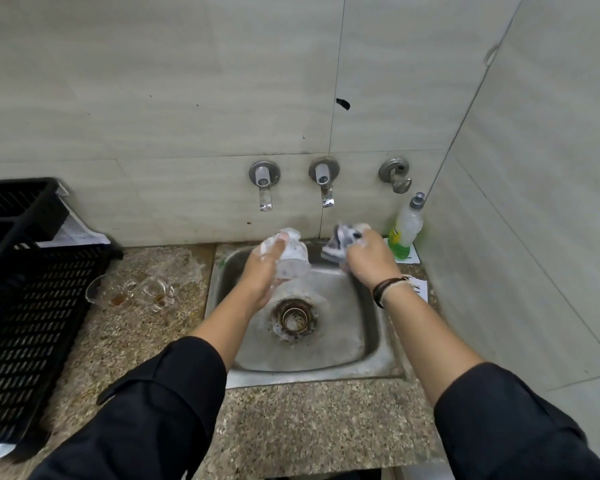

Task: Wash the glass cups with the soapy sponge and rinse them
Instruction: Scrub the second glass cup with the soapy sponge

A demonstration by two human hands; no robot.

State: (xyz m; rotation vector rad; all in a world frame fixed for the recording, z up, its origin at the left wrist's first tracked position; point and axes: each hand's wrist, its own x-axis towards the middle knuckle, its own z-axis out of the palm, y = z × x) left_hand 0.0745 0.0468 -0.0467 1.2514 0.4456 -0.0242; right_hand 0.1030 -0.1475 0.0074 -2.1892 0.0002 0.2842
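No legible text; bottle [405, 230] label, paper slips [420, 289] unreadable

Black slotted crate [32, 306], speckled brown-grey counter [312, 427], yellow-green soap bottle [404, 233], grey steel sink [378, 355].

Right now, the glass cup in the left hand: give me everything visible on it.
The glass cup is clear glass, coated in white suds that blur its outline. It is held above the back of the steel sink, below the left tap. The left hand wraps its near side, foamy fingers curled over the top. Which end is the rim cannot be told. No water runs on it.
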